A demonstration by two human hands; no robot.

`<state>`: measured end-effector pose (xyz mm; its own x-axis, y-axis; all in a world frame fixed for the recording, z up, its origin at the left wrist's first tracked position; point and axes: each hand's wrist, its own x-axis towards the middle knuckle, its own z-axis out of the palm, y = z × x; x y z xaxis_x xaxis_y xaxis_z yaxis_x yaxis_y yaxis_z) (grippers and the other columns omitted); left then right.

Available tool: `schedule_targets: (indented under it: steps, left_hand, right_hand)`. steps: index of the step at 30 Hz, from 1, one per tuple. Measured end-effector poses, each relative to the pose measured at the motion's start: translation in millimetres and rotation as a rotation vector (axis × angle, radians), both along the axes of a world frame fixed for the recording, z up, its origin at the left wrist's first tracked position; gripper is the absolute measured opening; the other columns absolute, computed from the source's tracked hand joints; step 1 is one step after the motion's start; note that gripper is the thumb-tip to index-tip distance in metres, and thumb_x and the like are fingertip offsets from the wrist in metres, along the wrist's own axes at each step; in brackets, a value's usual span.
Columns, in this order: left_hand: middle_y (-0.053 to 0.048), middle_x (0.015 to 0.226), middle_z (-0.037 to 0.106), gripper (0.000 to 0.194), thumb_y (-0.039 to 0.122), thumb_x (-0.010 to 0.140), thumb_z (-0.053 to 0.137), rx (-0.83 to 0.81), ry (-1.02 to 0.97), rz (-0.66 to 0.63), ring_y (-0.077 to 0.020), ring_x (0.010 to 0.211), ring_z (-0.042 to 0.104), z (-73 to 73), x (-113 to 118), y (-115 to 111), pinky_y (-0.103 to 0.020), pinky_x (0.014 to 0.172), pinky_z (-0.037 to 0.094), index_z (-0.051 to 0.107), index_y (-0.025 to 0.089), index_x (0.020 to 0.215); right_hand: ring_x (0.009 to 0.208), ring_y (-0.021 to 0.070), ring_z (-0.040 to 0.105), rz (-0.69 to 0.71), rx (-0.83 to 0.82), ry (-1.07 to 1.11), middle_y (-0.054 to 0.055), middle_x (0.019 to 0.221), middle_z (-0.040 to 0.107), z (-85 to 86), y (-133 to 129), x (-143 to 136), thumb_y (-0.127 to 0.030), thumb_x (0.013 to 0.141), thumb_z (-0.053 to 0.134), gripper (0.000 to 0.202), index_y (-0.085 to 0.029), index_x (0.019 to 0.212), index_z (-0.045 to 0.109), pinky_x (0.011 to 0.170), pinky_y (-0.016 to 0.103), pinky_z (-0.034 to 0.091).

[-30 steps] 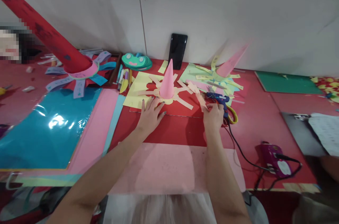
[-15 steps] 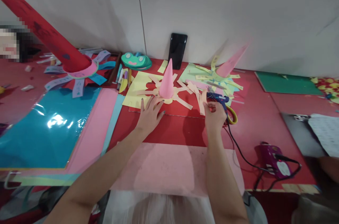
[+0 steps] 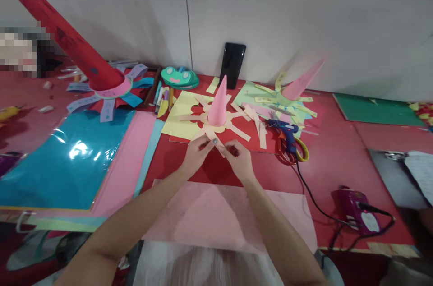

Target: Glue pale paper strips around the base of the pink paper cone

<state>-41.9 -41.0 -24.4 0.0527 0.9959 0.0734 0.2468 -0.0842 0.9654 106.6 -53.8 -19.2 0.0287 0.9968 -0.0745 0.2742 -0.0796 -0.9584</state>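
A pink paper cone [image 3: 218,108] stands upright on a red and yellow paper base, with peach paper strips [image 3: 239,132] fanning out around its foot. In front of the cone, my left hand [image 3: 197,154] and my right hand [image 3: 239,159] pinch one peach paper strip [image 3: 219,143] between them, both with closed fingers. The strip's near end lies at the right fingertips. Several loose peach strips [image 3: 260,130] lie to the right, beside a blue glue gun [image 3: 287,132] that rests over yellow-handled scissors [image 3: 303,149].
A black phone [image 3: 232,65] leans on the wall. To the left stands a tall red paper cone [image 3: 72,42] near a glossy blue sheet [image 3: 67,164]. Another pink cone [image 3: 304,80] is at the back right. The gun's cord runs to a purple box [image 3: 360,211].
My right hand has moved left from beside the glue gun to the front of the cone. My left hand has drawn nearer to me, and both now hold a strip.
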Motion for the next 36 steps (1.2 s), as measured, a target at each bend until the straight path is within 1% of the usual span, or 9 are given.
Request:
schedule_targets:
  steps: [3,6,8,12,14,19,26,31,36]
  left_hand:
    - [0.001,0.062,0.058,0.037,0.048,0.082,0.056,-0.042,-0.048,0.112,-0.0127,0.061,0.053,0.4,-4.0,2.6,-0.025,0.061,0.043,0.059,0.017,0.064]
    - [0.002,0.06,0.055,0.037,0.049,0.082,0.056,-0.053,-0.069,0.138,-0.0121,0.06,0.051,-1.6,-6.1,4.6,-0.024,0.059,0.041,0.057,0.018,0.062]
    - [0.001,0.064,0.058,0.033,0.047,0.081,0.058,-0.058,-0.079,0.098,-0.0126,0.063,0.053,-3.7,-5.6,5.0,-0.024,0.062,0.042,0.059,0.018,0.065]
    - [0.0,0.074,0.066,0.025,0.043,0.077,0.063,-0.092,-0.108,-0.062,-0.0139,0.069,0.059,-5.8,-1.5,3.1,-0.025,0.068,0.045,0.064,0.018,0.076]
    - [0.0,0.072,0.066,0.026,0.044,0.078,0.062,-0.103,-0.097,-0.073,-0.0142,0.068,0.059,-4.5,0.0,1.8,-0.026,0.069,0.046,0.064,0.018,0.074]
    - [0.001,0.07,0.066,0.026,0.041,0.079,0.06,-0.098,-0.037,0.007,-0.0143,0.068,0.057,2.2,-0.3,0.4,-0.027,0.069,0.044,0.063,0.019,0.067]
    - [0.0,0.069,0.065,0.028,0.044,0.076,0.063,-0.076,-0.093,-0.012,-0.0143,0.067,0.057,0.6,-1.0,2.8,-0.027,0.067,0.046,0.063,0.018,0.067]
    - [-0.001,0.071,0.062,0.036,0.053,0.076,0.062,-0.057,-0.193,0.156,-0.014,0.067,0.056,3.2,-11.5,11.6,-0.026,0.063,0.047,0.065,0.018,0.077]
    - [0.001,0.063,0.057,0.034,0.05,0.079,0.059,-0.076,-0.18,0.163,-0.0116,0.06,0.053,3.0,-21.5,17.5,-0.024,0.06,0.045,0.06,0.019,0.066]
  right_hand:
    - [0.07,0.0145,0.058,0.065,-0.009,-0.009,0.003,0.078,0.069,0.0,1.7,4.8,-0.045,0.076,0.06,0.025,-0.021,0.077,0.065,0.065,0.027,0.042]
    - [0.069,0.0152,0.059,0.118,-0.009,-0.027,0.003,0.076,0.07,-1.3,2.2,8.1,-0.046,0.079,0.059,0.027,-0.021,0.073,0.067,0.065,0.027,0.042]
    - [0.068,0.0148,0.059,0.102,-0.004,-0.021,0.003,0.074,0.07,-2.0,1.5,8.2,-0.047,0.079,0.06,0.028,-0.022,0.071,0.067,0.065,0.027,0.042]
    - [0.065,0.0138,0.058,0.043,-0.02,0.028,0.002,0.072,0.07,-2.1,0.7,6.3,-0.048,0.078,0.061,0.029,-0.021,0.071,0.067,0.065,0.027,0.042]
    - [0.064,0.0137,0.057,0.052,-0.03,0.047,0.003,0.072,0.07,-2.3,0.8,5.6,-0.049,0.077,0.062,0.029,-0.02,0.072,0.067,0.064,0.027,0.042]
    - [0.064,0.0136,0.058,0.076,-0.046,0.044,0.003,0.071,0.069,-2.8,0.4,4.7,-0.052,0.076,0.062,0.033,-0.02,0.07,0.067,0.063,0.027,0.043]
    - [0.068,0.0142,0.059,0.146,-0.024,0.025,0.002,0.073,0.069,-1.9,1.0,6.2,-0.05,0.08,0.058,0.031,-0.021,0.07,0.064,0.064,0.027,0.043]
    - [0.066,0.0132,0.058,0.291,-0.052,0.014,0.001,0.074,0.068,-4.3,2.4,13.9,-0.046,0.08,0.059,0.026,-0.023,0.071,0.064,0.062,0.026,0.041]
    - [0.061,0.0117,0.053,0.234,-0.078,0.041,0.001,0.074,0.067,-5.7,6.4,21.1,-0.047,0.08,0.06,0.026,-0.022,0.073,0.065,0.059,0.026,0.04]
